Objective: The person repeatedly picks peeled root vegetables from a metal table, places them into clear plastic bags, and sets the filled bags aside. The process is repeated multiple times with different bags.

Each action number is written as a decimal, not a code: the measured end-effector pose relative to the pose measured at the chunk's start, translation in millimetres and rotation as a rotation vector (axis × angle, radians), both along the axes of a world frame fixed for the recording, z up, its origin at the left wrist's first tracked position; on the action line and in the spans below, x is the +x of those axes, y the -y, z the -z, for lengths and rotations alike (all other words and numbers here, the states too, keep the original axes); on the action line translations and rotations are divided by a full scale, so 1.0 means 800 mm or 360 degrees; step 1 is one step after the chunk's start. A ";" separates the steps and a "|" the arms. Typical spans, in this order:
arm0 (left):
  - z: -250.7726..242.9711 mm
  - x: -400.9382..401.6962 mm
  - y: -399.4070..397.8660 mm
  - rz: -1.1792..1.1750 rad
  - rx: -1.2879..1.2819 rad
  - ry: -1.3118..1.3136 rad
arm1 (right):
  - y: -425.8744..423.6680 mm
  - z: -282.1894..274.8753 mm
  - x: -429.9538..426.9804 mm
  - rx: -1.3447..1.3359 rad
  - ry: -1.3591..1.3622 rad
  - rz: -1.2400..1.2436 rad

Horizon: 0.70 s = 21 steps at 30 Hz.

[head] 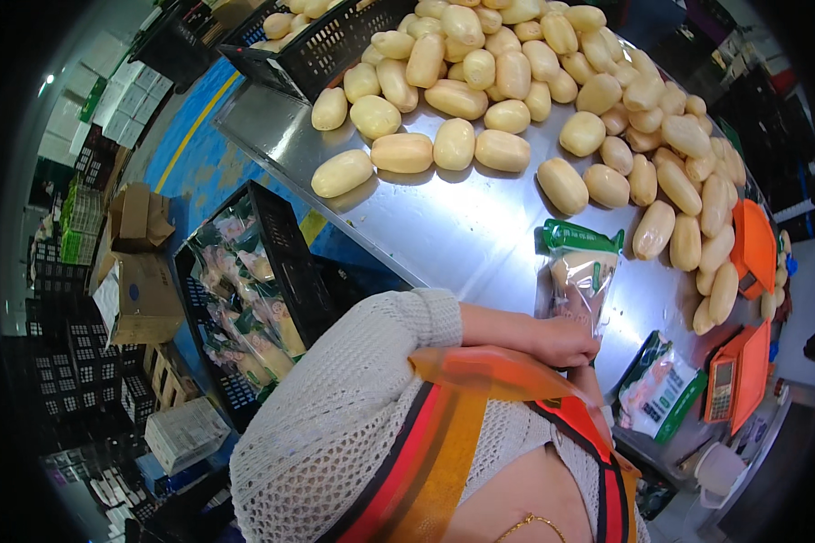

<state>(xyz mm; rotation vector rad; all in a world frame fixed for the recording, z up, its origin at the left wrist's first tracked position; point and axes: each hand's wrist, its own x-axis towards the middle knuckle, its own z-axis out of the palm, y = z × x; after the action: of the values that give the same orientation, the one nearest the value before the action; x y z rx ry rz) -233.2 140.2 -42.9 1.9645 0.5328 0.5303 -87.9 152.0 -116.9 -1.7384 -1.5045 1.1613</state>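
Note:
A clear printed plastic bag [584,271] with a green end band lies on the steel table, with a pale lotus root segment visible inside. My left hand [570,343] is closed on the bag's near end. Just below it, my right hand [585,380] is mostly hidden behind the left hand and an orange apron edge, so its fingers cannot be made out. To the right lies a stack of flat printed bags [660,390] in white and green. Several loose lotus root segments [562,186] lie beyond the bag, the nearest a short way from its green end.
A large heap of lotus root segments [513,75] covers the far side of the steel table [441,231]. Two orange scales [752,248] stand at right. A black crate [299,265] of filled bags stands left, below the table edge; another black crate [326,47] sits at the far left corner.

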 end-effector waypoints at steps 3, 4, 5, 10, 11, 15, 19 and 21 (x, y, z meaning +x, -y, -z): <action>-0.021 -0.065 -0.019 -0.0495 0.0258 0.0152 | 0.007 0.004 0.004 -0.0115 0.0070 -0.0106; -0.030 -0.102 -0.032 -0.0711 0.0235 0.0151 | 0.008 0.006 0.006 -0.0151 0.0084 -0.0133; -0.029 -0.137 -0.048 -0.1016 0.0253 0.0010 | 0.013 0.007 0.008 -0.0197 0.0110 -0.0163; -0.026 -0.366 -0.089 -0.2026 0.0677 -0.0922 | 0.025 0.015 0.014 -0.0381 0.0189 -0.0270; -0.031 -0.395 -0.079 -0.2149 0.0656 -0.1026 | 0.026 0.016 0.015 -0.0413 0.0200 -0.0296; -0.035 -0.435 -0.068 -0.2281 0.0483 -0.1041 | 0.031 0.016 0.023 -0.0542 0.0254 -0.0412; -0.016 -0.387 -0.114 -0.1916 0.0686 -0.0890 | 0.047 0.006 0.057 -0.0711 0.0311 -0.0588; -0.027 -0.345 -0.140 -0.1792 0.0521 -0.1288 | 0.075 -0.021 0.098 -0.0833 0.0328 -0.0682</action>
<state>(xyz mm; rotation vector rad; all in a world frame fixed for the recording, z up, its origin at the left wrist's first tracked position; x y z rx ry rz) -509.1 252.2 -21.0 1.9865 2.2317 0.4660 -9.4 92.0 -100.3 -1.9675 -1.8824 1.7642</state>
